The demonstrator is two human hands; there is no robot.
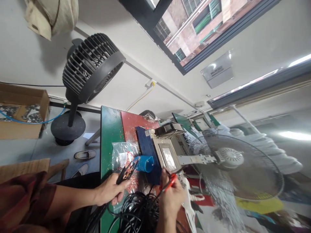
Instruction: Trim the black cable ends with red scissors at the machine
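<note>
My left hand [112, 191] is closed round a bundle of black cables [123, 176], whose split ends show thin coloured wires pointing toward a blue cylinder [145, 163]. My right hand [171, 195] grips a tool with orange-red handles [173, 178]; its kind is hard to make out, as the fingers cover part of it. Between and below both hands lies a heap of coiled black cable [139, 210]. Red and yellow snippets lie around a clear plastic bag [119, 149] beside the blue cylinder.
A green worktable [108, 129] bears a red mat [130, 124], a dark blue tray [143, 139] and a beige device with a light panel [167, 155]. A large round fan [230, 157] stands at the right. Another black fan [93, 68] and a cardboard box [21, 129] are at the left.
</note>
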